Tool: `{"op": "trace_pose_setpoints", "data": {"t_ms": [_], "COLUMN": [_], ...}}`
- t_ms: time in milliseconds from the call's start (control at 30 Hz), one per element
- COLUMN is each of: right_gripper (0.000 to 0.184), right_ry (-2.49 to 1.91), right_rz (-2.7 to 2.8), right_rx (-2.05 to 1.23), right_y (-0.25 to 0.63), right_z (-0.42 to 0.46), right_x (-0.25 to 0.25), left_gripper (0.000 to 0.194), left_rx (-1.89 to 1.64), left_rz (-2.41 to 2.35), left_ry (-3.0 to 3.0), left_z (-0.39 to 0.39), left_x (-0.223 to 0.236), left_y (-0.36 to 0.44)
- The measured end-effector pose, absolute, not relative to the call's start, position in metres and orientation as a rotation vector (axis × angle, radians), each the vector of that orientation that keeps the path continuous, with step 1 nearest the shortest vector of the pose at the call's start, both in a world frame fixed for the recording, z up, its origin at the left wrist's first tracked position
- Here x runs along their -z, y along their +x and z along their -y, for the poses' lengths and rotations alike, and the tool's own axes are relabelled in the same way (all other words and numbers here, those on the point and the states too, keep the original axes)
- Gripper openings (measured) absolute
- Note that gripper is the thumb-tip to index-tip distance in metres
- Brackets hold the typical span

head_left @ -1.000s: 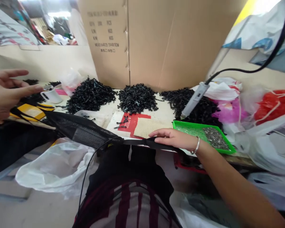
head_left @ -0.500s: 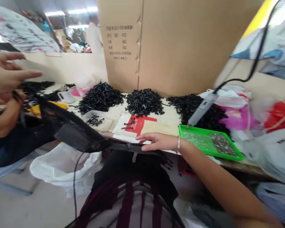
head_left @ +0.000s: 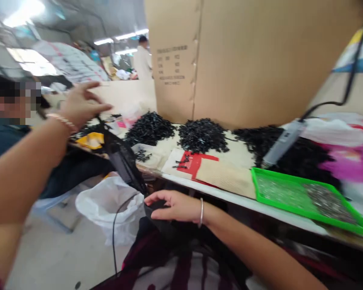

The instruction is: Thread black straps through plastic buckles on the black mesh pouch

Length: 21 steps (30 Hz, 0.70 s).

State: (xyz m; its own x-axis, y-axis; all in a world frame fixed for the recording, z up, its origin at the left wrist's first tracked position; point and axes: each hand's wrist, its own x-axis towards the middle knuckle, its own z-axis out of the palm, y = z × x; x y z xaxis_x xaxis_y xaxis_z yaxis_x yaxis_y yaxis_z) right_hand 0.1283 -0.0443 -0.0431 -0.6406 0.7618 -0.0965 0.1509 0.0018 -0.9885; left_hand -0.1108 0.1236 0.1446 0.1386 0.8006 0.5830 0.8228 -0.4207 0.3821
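Observation:
My left hand (head_left: 80,105) is raised at the upper left, with a bracelet at the wrist and its upper fingers stretched out. The top end of a black mesh piece (head_left: 124,163) hangs from under it. The mesh runs down and to the right to my lap. There my right hand (head_left: 171,206), with a silver bangle, lies palm down with fingers and thumb curled round the piece's dark lower end. A thin black cord (head_left: 116,225) loops down beside it.
The table edge (head_left: 230,196) runs across in front of me. On it are three heaps of small black parts (head_left: 201,135), a red and white sheet (head_left: 193,163), a green tray (head_left: 302,197) and a grey tool (head_left: 282,143). A cardboard box (head_left: 245,60) stands behind. A seated person (head_left: 6,133) and a white bag (head_left: 109,205) are at left.
My left hand has swung up and rightward, lifting the mesh steeply. My right hand has slid off the table edge down to my lap. The view has turned left.

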Motion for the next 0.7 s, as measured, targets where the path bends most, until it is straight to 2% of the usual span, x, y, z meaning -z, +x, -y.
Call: {"op": "trace_pose_setpoints", "data": {"t_ms": [133, 267, 367, 533, 633, 700], "right_gripper": [0.035, 0.040, 0.042, 0.043, 0.046, 0.044], "right_ry": [-0.710, -0.295, -0.183, -0.158, -0.120, -0.089], "right_rz": [1.995, 2.419, 2.549, 2.484, 2.347, 2.320], "right_rx": [-1.526, -1.448, -1.476, -1.752, -2.069, -2.121], "right_y": [0.056, 0.021, 0.006, -0.038, -0.061, -0.065], "right_z": [0.061, 0.080, 0.085, 0.081, 0.083, 0.087], "right_x": [0.065, 0.071, 0.072, 0.082, 0.094, 0.101], "left_gripper": [0.076, 0.077, 0.076, 0.074, 0.075, 0.077], "left_rx": [1.215, 1.042, 0.874, 0.714, 0.659, 0.587], "left_rz": [1.391, 1.089, 0.884, 0.617, 0.399, 0.274], "left_ry": [-2.746, -3.031, -3.184, -3.371, -3.438, -3.469], "left_z": [-0.122, -0.102, -0.083, -0.063, -0.048, -0.037], "left_x": [-0.140, -0.131, -0.120, -0.099, -0.098, -0.102], "left_y": [-0.086, -0.052, -0.031, 0.009, 0.031, 0.041]}}
